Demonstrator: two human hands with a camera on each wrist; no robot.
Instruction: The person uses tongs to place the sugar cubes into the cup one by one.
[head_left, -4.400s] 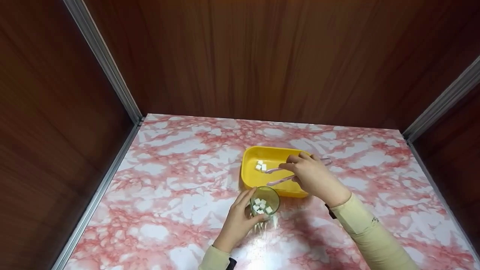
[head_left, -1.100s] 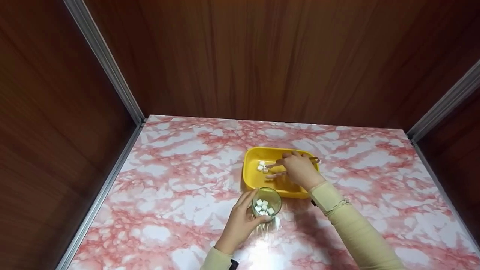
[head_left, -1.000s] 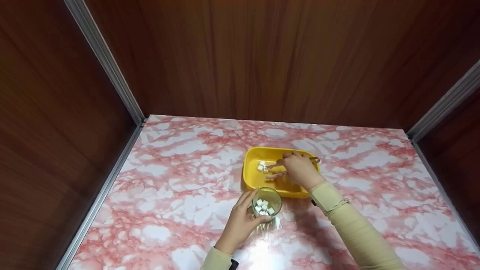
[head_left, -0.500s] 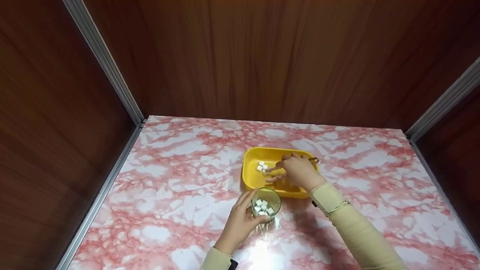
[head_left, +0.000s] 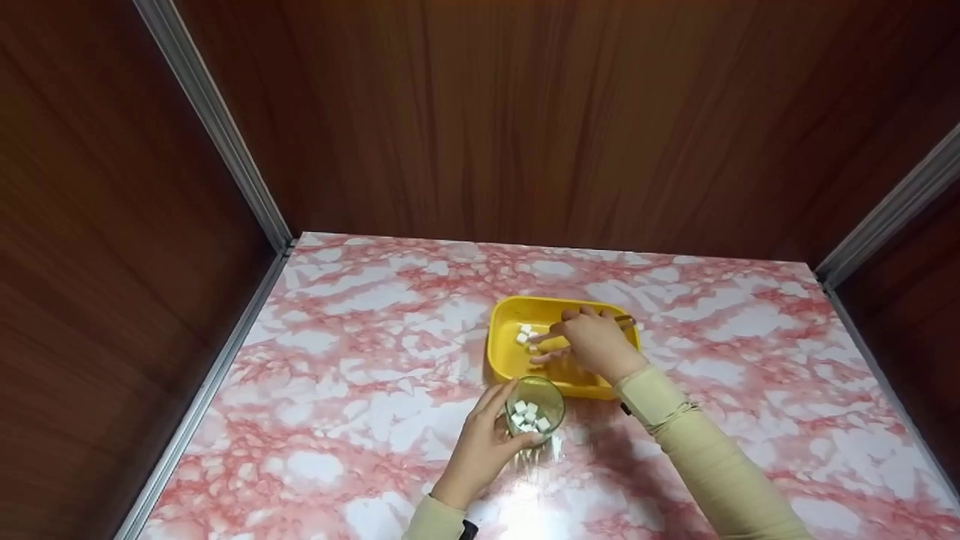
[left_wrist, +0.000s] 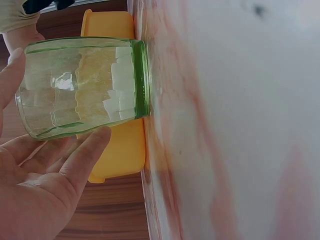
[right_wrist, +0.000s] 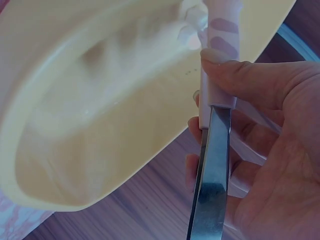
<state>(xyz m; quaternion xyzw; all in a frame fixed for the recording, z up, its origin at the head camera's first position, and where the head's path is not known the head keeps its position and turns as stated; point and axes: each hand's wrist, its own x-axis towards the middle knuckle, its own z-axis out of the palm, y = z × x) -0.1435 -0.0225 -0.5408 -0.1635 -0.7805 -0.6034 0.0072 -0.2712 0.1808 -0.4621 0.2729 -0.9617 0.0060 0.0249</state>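
My left hand holds a greenish clear glass upright on the table, thumb on one side and fingers on the other. Several white cubes lie at its bottom. Just behind it stands a yellow plastic box. My right hand is over the box, gripping metal tongs with pinkish patterned arms between thumb and fingers. The tong tips are spread apart, low in the box. White cubes sit at the box's left side, one close to the tips. Whether a tip touches it I cannot tell.
The table top has a red and white marbled pattern. A dark wooden panel rises behind, with more panels on both sides and metal strips in the corners.
Compared with several seconds ago, my right hand and the tongs are lower and further left in the box. One cube by the tips has shifted slightly nearer me. My left hand keeps holding the glass.
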